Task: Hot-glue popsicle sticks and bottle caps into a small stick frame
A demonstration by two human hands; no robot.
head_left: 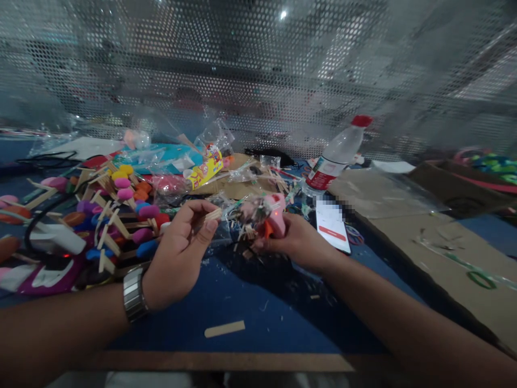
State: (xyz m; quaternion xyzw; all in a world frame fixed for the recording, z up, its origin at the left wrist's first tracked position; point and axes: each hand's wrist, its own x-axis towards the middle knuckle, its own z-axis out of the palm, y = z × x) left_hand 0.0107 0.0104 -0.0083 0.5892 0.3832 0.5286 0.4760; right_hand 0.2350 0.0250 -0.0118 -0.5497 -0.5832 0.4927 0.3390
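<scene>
My left hand [177, 253], with a metal watch on its wrist, pinches a small piece of wooden craft stick [213, 215] between thumb and fingers. In my right hand [301, 240] is a pink glue gun [277, 214] with an orange trigger and a small red light, its nozzle end blurred and turned toward the left hand. Behind and below the gun lies a heap of short cut wooden pieces [247, 233], partly hidden. One loose craft stick [224, 328] with a rounded end rests on the blue table [186, 334] near the front edge.
At left spreads a pile of colourful foam-and-stick pieces [121, 231] beside a purple glue gun [52, 277] with a dark cable. A tilted red-capped bottle [337, 153] and a phone [331, 226] stand and lie at right, next to cardboard [440, 253]. Perforated metal [242, 64] rises behind.
</scene>
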